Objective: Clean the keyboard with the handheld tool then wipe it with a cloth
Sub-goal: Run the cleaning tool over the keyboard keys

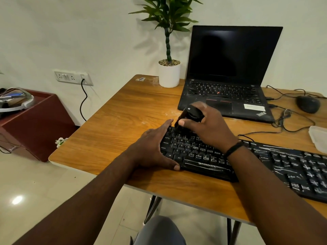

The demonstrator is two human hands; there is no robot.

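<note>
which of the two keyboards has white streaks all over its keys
The separate keyboard at the desk's near edge, under both hands; the laptop behind it has clean built-in keys.

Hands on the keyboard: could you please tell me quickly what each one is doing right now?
Left hand: open, steadying the keyboard at its left end.
Right hand: gripping the black handheld tool over the top-left keys.

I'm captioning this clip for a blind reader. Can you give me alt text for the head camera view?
A person's right hand holds a small black cleaning tool on the top-left keys of a black keyboard, while the left hand steadies its left end. Behind, on the wooden table, sit an open laptop, a potted plant and a mouse.
</note>
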